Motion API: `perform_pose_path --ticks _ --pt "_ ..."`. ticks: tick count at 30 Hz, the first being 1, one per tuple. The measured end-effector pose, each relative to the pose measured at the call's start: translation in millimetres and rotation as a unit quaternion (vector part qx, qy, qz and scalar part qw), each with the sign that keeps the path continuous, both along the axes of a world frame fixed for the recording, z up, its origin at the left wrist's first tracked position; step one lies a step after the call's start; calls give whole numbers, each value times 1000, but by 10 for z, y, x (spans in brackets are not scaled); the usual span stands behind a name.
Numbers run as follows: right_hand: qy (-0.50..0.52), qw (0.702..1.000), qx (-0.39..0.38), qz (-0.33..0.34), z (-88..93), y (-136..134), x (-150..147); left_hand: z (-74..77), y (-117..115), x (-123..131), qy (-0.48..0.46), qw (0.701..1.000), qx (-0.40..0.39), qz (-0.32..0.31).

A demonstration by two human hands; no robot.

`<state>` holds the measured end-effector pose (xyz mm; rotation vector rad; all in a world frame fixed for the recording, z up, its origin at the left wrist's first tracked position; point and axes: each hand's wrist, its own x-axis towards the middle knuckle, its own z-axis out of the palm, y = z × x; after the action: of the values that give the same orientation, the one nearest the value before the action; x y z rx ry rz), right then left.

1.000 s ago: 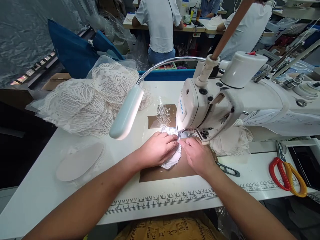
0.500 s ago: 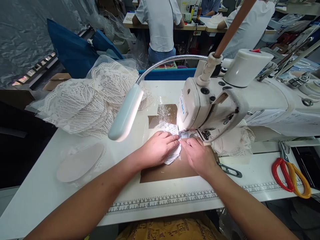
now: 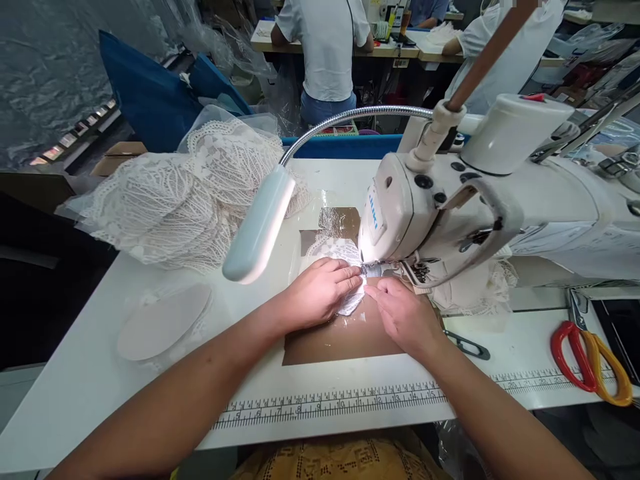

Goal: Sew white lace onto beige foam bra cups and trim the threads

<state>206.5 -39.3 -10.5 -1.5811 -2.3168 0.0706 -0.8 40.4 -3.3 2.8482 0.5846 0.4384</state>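
A white lace piece (image 3: 336, 249) lies at the needle end of a white sewing machine (image 3: 395, 200), partly under my left hand. My left hand (image 3: 323, 288) rests flat over it, fingers stretched towards the needle area. Just right of the lace's edge is my right hand (image 3: 403, 312), its fingers curled and pressed together near the presser foot. Whether they pinch the lace edge or a thread is too small to make out. Brown tape (image 3: 345, 343) covers the table beneath both hands.
Lace pieces (image 3: 160, 200) are heaped at the left, above a pale oval pad (image 3: 165, 323). A lamp (image 3: 260, 223) hangs over the table. Red-and-orange scissors (image 3: 575, 357) and a dark metal clip (image 3: 467, 345) lie at right. More lace (image 3: 475, 290) sits behind the machine head. People work beyond.
The view has shifted slightly, moving most things rightward. Less of the lace shows below my left hand, and my right fingertips sit a little further from the left ones.
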Motion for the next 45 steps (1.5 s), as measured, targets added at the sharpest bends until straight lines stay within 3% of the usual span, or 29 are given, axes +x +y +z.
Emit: perform_pose_path --ticks 5,14,18,21,26,29,32,37,41,45 --pt "-35 999 40 -4 -12 44 -36 20 18 8 -8 1000 12 17" --pt "-15 999 -5 -45 -51 34 -17 109 -122 -9 20 998 26 56" --pt "-10 999 -6 -50 2 13 -22 288 -290 -16 76 994 -48 57" --pt "-22 1000 -9 -14 57 16 -46 451 -372 -45 128 981 -140 41" --pt "-56 998 4 37 68 5 -79 634 -352 -108 127 964 -232 -23" --pt "-63 997 12 35 50 -5 -92 585 -240 -98 74 972 -221 -41" --pt "-74 997 18 34 42 -6 -100 392 -83 -64 6 992 -118 -34" --pt "-81 996 17 28 37 -9 -89 106 87 -75 30 996 -7 -85" --pt "-85 996 30 18 27 -11 -74 83 66 -80 43 996 18 -82" --pt "-92 995 33 -5 32 10 -77 100 -4 -16 50 998 20 -24"
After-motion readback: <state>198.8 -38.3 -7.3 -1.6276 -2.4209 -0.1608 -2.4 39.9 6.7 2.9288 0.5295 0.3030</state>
